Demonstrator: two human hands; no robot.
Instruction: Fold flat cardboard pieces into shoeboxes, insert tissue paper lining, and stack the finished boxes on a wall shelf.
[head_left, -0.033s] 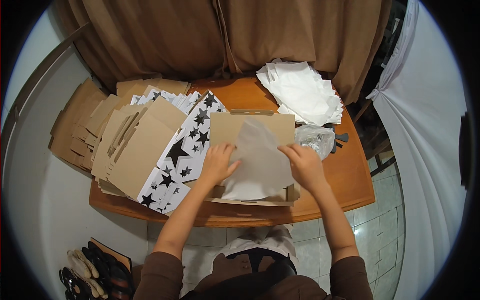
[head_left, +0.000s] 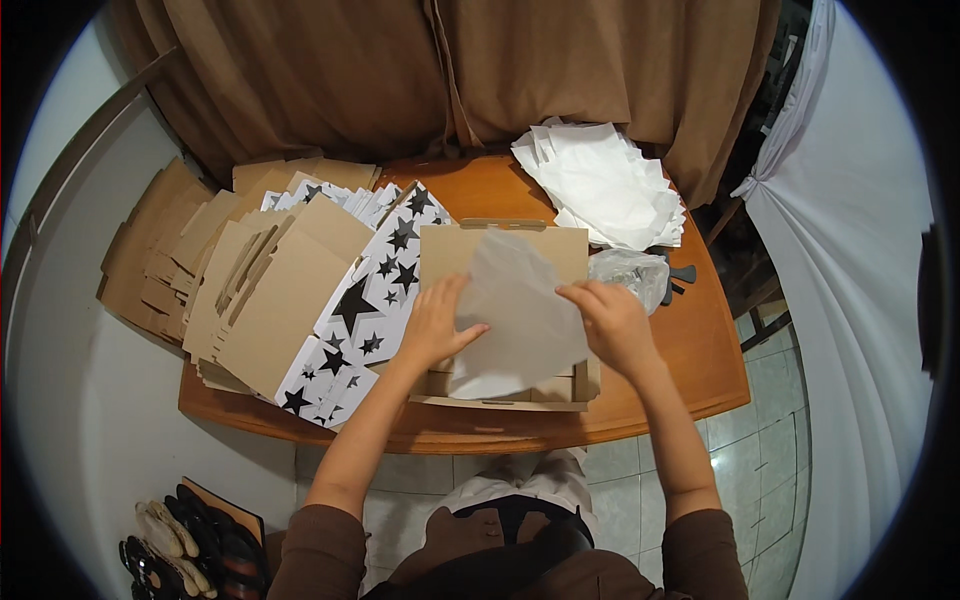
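A translucent white sheet of thin paper is raised over an open brown cardboard box near the table's front edge. The box's lid stands up on the far side. At the sheet's upper right edge, my right hand pinches the paper between thumb and fingers. My left hand is open at the sheet's left edge, fingers stretched out and thumb spread over the paper. Much of the box's inside is hidden beneath the sheet.
Left of the box lie flattened brown cardboard boxes and white star-printed cardboard. A pile of white paper sheets lies at the back right of the wooden table. Nearer are a clear plastic bag and a black object.
The sheet's upper part has shifted slightly left and its lower edge has lifted a little. My left hand's fingers have opened and moved up.
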